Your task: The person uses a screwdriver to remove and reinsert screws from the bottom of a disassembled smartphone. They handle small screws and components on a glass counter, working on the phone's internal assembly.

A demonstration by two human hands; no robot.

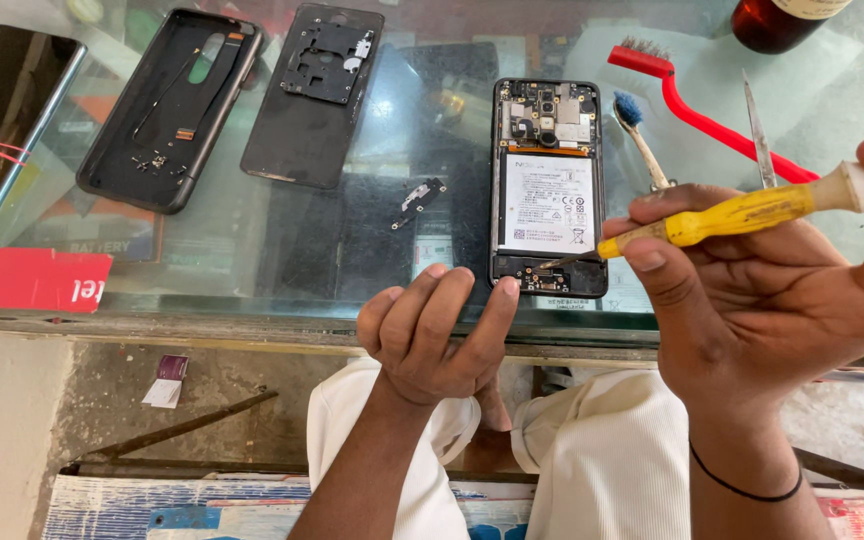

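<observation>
You are bracing phone with left hand fingertip, nothing held; right hand gripping screwdriver. Tip slipping risks gouging board, puncturing battery.

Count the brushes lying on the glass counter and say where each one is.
2. A red-handled wire brush lies at the upper right, and a small blue-bristled brush lies just right of the opened phone. The right hand may hide others.

Brown bottle cropped at top
</observation>
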